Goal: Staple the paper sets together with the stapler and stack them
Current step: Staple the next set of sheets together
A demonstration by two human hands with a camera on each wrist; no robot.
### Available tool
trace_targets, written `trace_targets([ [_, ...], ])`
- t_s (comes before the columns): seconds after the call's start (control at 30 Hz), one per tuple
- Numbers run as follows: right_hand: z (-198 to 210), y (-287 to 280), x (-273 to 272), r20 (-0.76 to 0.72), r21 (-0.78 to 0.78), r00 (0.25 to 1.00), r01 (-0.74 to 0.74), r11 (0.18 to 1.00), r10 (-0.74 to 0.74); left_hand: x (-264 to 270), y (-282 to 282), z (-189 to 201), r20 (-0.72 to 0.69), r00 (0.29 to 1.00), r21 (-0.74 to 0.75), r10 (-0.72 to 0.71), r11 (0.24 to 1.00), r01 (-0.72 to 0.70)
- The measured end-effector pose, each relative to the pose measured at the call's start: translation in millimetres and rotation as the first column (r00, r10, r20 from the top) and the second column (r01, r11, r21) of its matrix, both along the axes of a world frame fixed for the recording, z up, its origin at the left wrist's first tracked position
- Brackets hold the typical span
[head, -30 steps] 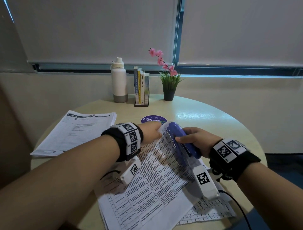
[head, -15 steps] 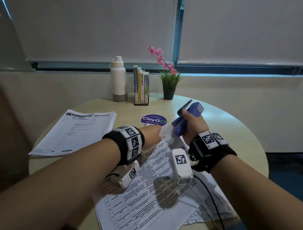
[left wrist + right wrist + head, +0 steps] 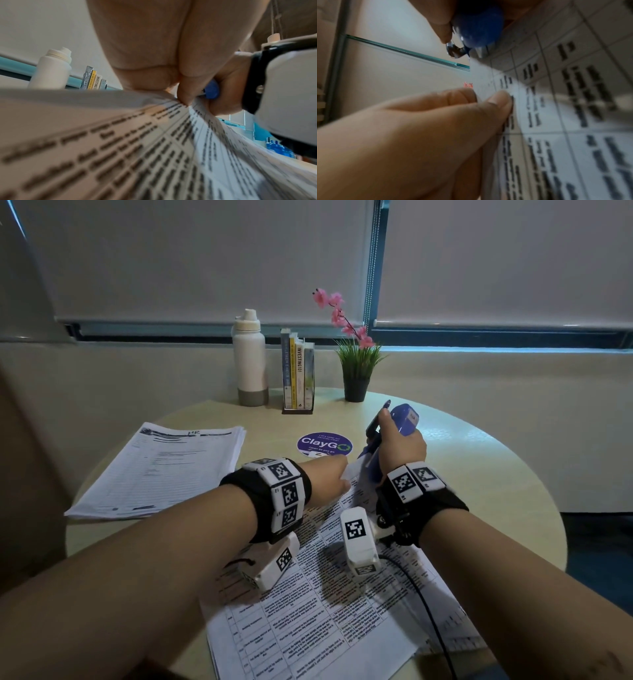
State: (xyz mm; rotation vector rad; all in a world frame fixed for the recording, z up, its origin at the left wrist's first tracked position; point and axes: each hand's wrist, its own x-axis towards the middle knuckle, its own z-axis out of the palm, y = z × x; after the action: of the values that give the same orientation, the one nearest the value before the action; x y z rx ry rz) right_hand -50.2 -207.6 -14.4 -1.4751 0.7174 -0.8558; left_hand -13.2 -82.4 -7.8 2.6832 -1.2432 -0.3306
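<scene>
Stapler up off the corner, set pinched, not yet stacked.

Head view: your right hand [image 3: 404,446] has tipped the blue stapler [image 3: 402,419] upright since a second ago, fingers wrapped round it; likely the staple is in. Your left hand [image 3: 325,477] still pinches the paper set [image 3: 308,611] corner on the table [image 3: 479,474]; the finished stack [image 3: 157,470] waits left. Left wrist view: thumb and fingers [image 3: 185,94] clamp the sheet edge. Right wrist view: stapler nose [image 3: 477,31] just above the paper.

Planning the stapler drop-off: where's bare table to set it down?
Bare table lies right of the right hand gripping the stapler, out to the rim; a smaller patch lies between the paper stack and bottle. The near centre is crowded with printed sheets and both forearms.
</scene>
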Motion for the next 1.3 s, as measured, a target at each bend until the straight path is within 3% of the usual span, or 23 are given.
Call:
trace_targets([
  [0.5,-0.1,6.1,9.2,0.015,0.003,1.000,-0.016,1.000,0.016,-2.1,4.7,-3.6,0.058,0.998,-0.023,-0.005,1.000,0.007],
  [0.9,9.9,9.7,5.4,0.045,-0.013,0.998,-0.040,0.999,0.040,0.4,5.4,1.1,-0.019,0.999,-0.166,0.042,0.985,-0.044],
  [1.3,6.0,14.8,13.8,0.077,0.005,0.997,-0.001,1.000,0.000,-5.7,5.7,-0.4,0.039,0.999,-0.170,-0.017,0.985,0.023],
])
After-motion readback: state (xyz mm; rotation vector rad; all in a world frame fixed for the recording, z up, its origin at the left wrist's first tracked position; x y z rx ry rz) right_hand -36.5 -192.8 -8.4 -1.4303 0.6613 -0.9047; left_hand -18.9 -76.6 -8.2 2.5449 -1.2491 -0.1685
